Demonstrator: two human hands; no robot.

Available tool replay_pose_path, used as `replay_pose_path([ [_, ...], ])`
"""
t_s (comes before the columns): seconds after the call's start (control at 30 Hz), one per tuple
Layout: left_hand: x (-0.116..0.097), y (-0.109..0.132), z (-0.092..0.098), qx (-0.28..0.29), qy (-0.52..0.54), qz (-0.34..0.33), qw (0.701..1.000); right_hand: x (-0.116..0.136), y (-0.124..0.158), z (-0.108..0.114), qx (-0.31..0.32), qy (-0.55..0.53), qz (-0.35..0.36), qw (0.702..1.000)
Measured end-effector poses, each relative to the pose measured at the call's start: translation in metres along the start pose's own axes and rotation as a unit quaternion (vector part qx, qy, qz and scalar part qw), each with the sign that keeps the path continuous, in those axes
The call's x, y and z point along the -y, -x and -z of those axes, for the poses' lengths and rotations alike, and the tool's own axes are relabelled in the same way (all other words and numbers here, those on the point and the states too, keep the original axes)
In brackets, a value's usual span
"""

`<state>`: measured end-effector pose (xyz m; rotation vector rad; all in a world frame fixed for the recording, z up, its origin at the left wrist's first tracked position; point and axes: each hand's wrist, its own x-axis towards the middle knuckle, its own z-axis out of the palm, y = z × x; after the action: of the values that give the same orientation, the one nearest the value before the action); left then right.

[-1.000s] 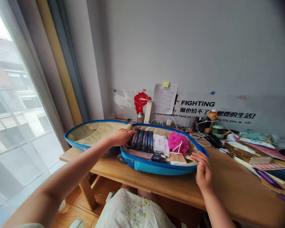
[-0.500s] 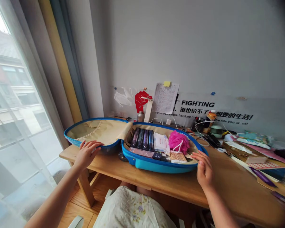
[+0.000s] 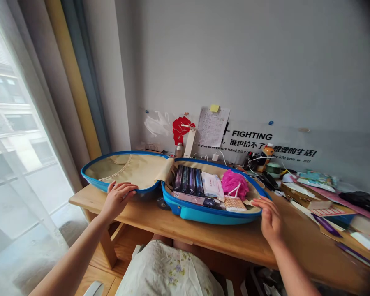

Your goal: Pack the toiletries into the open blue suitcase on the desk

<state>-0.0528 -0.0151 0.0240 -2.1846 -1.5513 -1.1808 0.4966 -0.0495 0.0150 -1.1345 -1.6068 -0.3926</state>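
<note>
A blue oval suitcase lies open on the wooden desk [image 3: 222,240]. Its lid half [image 3: 95,181], lined in beige, lies flat to the left. My left hand [image 3: 119,198] rests on the lid's near rim with fingers spread. The right half [image 3: 209,214] holds dark boxes [image 3: 189,181], a white wipes pack [image 3: 212,185], a pink bath pouf [image 3: 234,183] and cotton swabs [image 3: 235,204]. My right hand [image 3: 269,218] touches that half's right rim, fingers loosely extended, with nothing in it.
Clutter covers the right of the desk: books and boxes [image 3: 308,198], cables, a small jar [image 3: 273,168]. A wall with a paper sheet [image 3: 212,126] and lettering stands behind. A window with sheer curtain [image 3: 21,156] is at left. My lap [image 3: 166,271] sits below the desk edge.
My left hand left the dark boxes inside the case and moved left onto the lid's near rim. My right hand stayed at the right rim. The view shifted slightly.
</note>
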Motion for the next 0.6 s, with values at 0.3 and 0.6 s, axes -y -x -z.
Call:
replay_pose_path([
  [0.3, -0.074, 0.005, -0.025, -0.003, 0.018, -0.001, 1.0, -0.014, -0.031, 0.037, 0.034, 0.053, -0.107, 0.992],
  [0.6, -0.137, 0.007, -0.061, 0.022, 0.002, -0.028, 0.999, 0.035, -0.088, 0.004, 0.331, 0.15, -0.17, 0.916],
])
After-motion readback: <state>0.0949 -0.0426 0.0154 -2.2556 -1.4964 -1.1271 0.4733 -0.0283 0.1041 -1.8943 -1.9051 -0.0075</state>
